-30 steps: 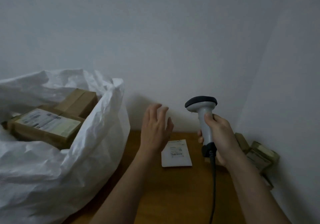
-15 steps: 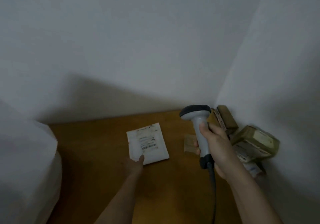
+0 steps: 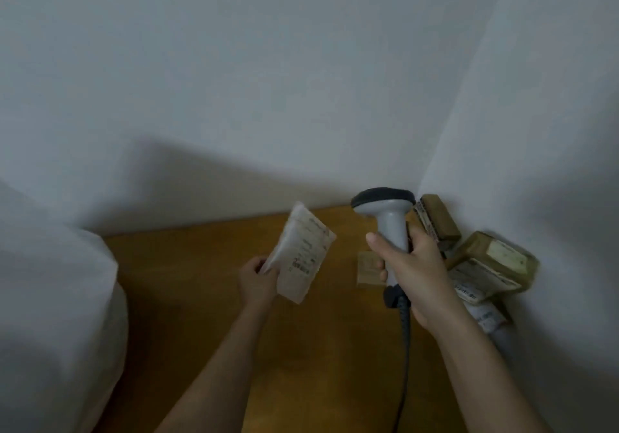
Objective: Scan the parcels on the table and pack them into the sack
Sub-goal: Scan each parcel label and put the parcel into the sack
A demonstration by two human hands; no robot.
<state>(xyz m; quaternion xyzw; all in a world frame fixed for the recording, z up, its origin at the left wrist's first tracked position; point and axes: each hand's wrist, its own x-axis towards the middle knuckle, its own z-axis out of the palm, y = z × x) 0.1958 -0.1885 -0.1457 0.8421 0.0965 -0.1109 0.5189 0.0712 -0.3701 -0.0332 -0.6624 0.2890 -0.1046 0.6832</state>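
My left hand pinches the flat white parcel above the table; my right hand grips the scanner — best to tilt its label toward the scanner head.

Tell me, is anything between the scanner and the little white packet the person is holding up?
Nothing visible is. The left hand holds the white packet up off the table, and the right hand grips the scanner just beside it. Only open air lies between them. The brown boxes sit behind, in the corner.
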